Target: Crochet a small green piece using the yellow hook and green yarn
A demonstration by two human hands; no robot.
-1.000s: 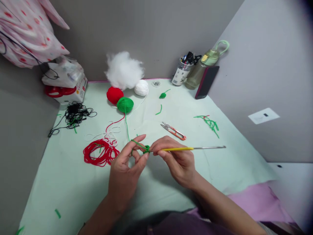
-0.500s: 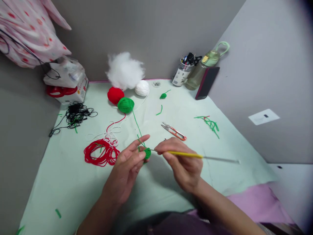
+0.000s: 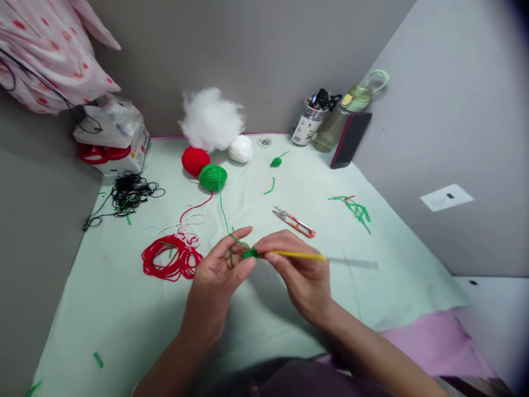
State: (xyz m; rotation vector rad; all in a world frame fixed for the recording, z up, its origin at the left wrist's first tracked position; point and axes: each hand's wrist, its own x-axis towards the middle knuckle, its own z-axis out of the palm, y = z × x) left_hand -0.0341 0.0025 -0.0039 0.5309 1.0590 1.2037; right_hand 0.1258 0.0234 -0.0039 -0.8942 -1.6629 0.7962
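Observation:
My left hand (image 3: pixel 219 270) pinches a small green crochet piece (image 3: pixel 249 253) between thumb and fingers, its index finger raised. Over that finger runs a strand of green yarn (image 3: pixel 223 212), leading back to the green yarn ball (image 3: pixel 212 177). In my right hand (image 3: pixel 300 270) is a crochet hook (image 3: pixel 300 255) with a yellow handle, held like a pen. The hook's tip meets the green piece, though my fingers and the yarn partly hide it. Its metal rear end is blurred.
Thread snips (image 3: pixel 294 221) lie just beyond my right hand. A red yarn coil (image 3: pixel 171 258) and black yarn tangle (image 3: pixel 132 190) are at left. Behind stand a red yarn ball (image 3: pixel 195 161), white stuffing (image 3: pixel 212 118), a pen holder (image 3: pixel 308 124), a bottle (image 3: pixel 336 124) and a phone (image 3: pixel 351 140).
My right hand and the crochet hook have shifted left, bringing the tip into the green piece. The piece has turned in my left hand, and the yarn strand has swung left.

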